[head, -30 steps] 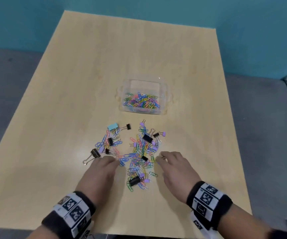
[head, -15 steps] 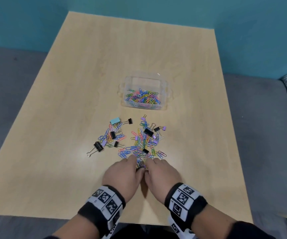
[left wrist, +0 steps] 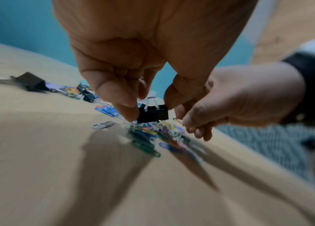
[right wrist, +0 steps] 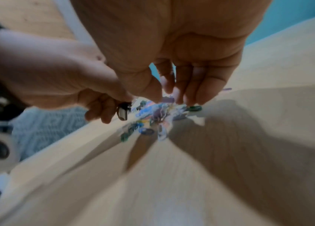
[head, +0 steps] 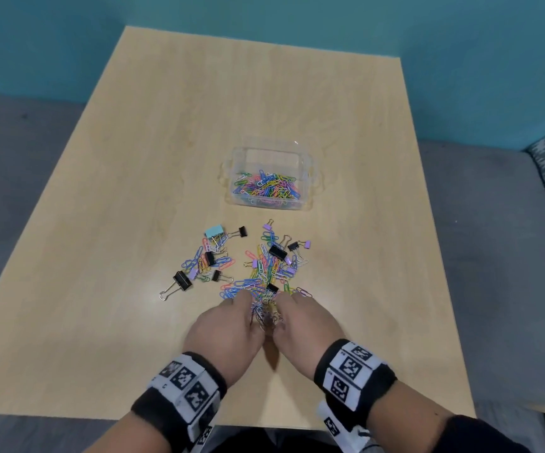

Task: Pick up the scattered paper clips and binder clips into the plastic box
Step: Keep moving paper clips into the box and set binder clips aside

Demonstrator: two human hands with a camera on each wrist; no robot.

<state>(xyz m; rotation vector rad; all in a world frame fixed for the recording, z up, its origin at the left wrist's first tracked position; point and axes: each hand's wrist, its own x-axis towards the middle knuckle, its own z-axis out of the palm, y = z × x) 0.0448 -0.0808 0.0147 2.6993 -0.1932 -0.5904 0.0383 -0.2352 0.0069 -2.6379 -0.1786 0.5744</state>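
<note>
Scooping with both hands at the near end of the clip pile: the left hand (head: 228, 325) and the right hand (head: 303, 323) sit side by side, fingers curled inward around a tangled clump of coloured wire paper clips (head: 264, 313) bunched between them. From the left wrist view, the left thumb and fingers (left wrist: 125, 107) pinch a small black metal binder clip (left wrist: 152, 113) with silver handles, right above the clump. The right hand's fingers (right wrist: 199, 91) are bent down onto the same clump, touching it; that view is blurry, so how tight the grip is, can't tell.

Just beyond the fingertips lies the rest of the scattered pile (head: 274, 266), mixed paper clips plus black and purple binder clips. Off to the left of the fingers there's a smaller scatter with a light blue binder clip (head: 213, 231) and a bigger black binder clip (head: 182, 281). Farther out past everything stands the clear plastic box (head: 310, 181), already holding a layer of coloured paper clips, all on the pale wooden table (head: 133, 191).
</note>
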